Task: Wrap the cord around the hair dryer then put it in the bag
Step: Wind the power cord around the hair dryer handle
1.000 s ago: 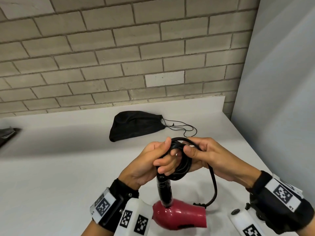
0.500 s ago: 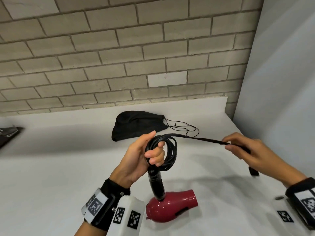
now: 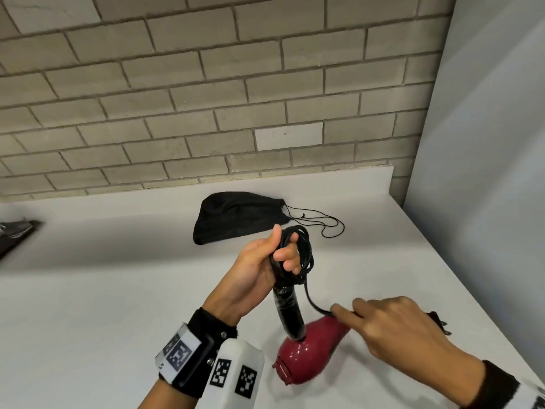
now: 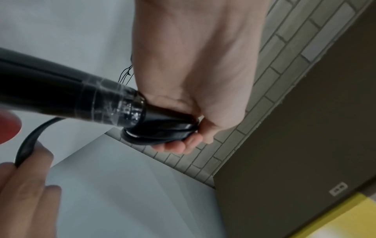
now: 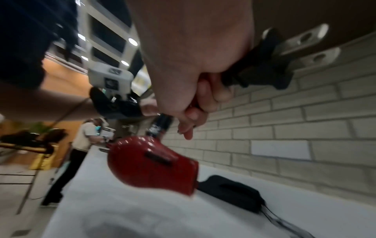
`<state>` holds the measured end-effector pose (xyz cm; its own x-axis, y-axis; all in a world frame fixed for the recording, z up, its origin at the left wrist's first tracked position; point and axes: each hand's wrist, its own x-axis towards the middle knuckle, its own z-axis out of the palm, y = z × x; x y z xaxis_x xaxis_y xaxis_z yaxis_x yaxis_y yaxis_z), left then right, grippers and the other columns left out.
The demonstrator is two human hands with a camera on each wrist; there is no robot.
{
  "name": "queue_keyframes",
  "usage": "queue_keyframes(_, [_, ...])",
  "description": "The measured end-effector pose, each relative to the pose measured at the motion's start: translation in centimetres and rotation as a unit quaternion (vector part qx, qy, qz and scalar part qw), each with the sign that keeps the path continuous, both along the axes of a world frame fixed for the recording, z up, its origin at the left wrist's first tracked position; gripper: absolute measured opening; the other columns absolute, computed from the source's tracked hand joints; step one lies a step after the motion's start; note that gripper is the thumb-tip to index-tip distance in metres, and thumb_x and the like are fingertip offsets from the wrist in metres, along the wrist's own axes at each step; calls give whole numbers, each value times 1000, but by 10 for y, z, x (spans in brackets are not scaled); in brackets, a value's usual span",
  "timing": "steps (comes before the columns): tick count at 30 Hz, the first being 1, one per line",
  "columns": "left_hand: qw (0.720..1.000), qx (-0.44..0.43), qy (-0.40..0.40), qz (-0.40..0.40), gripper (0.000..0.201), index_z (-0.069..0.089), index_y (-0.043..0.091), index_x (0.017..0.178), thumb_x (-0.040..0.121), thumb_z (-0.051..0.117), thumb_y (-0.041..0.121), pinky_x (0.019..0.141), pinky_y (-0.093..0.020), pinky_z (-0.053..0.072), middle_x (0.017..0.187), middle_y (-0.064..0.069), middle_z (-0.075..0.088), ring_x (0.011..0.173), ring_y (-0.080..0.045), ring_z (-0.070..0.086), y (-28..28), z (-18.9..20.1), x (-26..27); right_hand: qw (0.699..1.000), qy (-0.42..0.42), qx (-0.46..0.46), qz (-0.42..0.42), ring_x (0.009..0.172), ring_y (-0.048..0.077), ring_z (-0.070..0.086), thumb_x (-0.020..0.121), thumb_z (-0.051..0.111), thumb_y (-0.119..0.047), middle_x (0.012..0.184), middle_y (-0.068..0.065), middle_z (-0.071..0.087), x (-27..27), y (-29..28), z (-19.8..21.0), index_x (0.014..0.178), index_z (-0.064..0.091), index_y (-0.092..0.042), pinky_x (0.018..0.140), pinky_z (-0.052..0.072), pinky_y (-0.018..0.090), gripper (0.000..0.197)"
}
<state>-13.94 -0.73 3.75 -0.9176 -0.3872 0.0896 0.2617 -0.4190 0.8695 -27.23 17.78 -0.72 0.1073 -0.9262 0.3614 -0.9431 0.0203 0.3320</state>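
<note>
White counter (image 3: 118,290); plug (image 5: 264,64) in right hand (image 5: 193,56), wrist view only.

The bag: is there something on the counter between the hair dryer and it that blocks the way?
Nothing visible does. The bag lies flat by the wall, its drawstring trailing right. Between it and the hair dryer shows only bare counter. The left hand holds the coiled cord above that stretch.
</note>
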Motion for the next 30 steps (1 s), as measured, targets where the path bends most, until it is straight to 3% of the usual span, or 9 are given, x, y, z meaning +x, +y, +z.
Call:
queue_keyframes(2, [999,-38,-23,1,36,53,2,97,94,40,35,62,-25,44,60,5,39,57,-13,42,4,-1,-2,998,29,-28,41,33,14,47,61,38,-2,50,-6,53,12,-2,13,87,73,-22,33,28,19,48])
queue_keyframes(6, [985,-143,-90,-23,41,55,6,99,94,38,43,66,-21,44,63,7,45,60,-10,48,16,-3,-3,989,81,-76,101,43,13,49,83,16,7,56,-6,54,29,-11,37,91,70,-21,39,36,21,61])
queue_keyframes(11, [960,-239,-133,-58,43,59,13,77,98,33,41,56,-16,42,61,5,51,55,-8,47,31,4,0,968,114,-128,182,52,13,51,86,50,-7,61,-6,55,31,-28,58,87,68,-25,50,39,24,26])
queue_keyframes(14, [954,-253,-144,-65,50,55,14,66,99,31,42,53,-26,44,53,2,52,52,-17,47,32,6,3,964,58,-146,213,57,12,44,89,58,-23,62,-7,52,23,-36,71,87,61,-24,51,34,24,4])
queue_keyframes(17, [942,-283,-152,-93,59,59,14,62,102,23,37,65,-36,49,52,0,58,57,-21,56,38,6,4,977,-66,-76,188,54,13,48,86,51,-54,63,-8,58,10,-42,89,92,45,-22,52,39,23,32])
queue_keyframes(21, [955,-213,-129,-161,65,56,11,82,95,11,56,59,-25,41,46,9,37,45,-10,45,35,9,3,972,-108,6,210,70,4,39,90,51,-36,75,-16,47,-14,-55,95,102,43,-32,75,33,15,15])
queue_keyframes(23, [959,-193,-85,-191,62,54,8,88,88,31,65,56,-22,39,48,12,35,45,-8,42,31,8,5,970,-120,10,212,80,6,40,94,47,-31,85,-15,48,-25,-59,95,114,41,-32,84,32,19,21])
queue_keyframes(26, [952,-207,-48,-220,48,52,-3,88,87,59,44,57,-21,39,51,13,34,48,-7,42,30,11,9,974,-100,-24,200,88,12,43,96,39,-38,91,-6,55,-33,-58,95,117,44,-24,86,33,25,26])
queue_keyframes(30, [951,-196,-47,-235,28,48,-2,89,94,52,26,57,-19,40,49,16,38,47,-4,44,25,16,10,988,-17,-34,151,90,19,39,99,37,-35,102,0,53,-41,-55,83,101,56,-22,78,31,28,24])
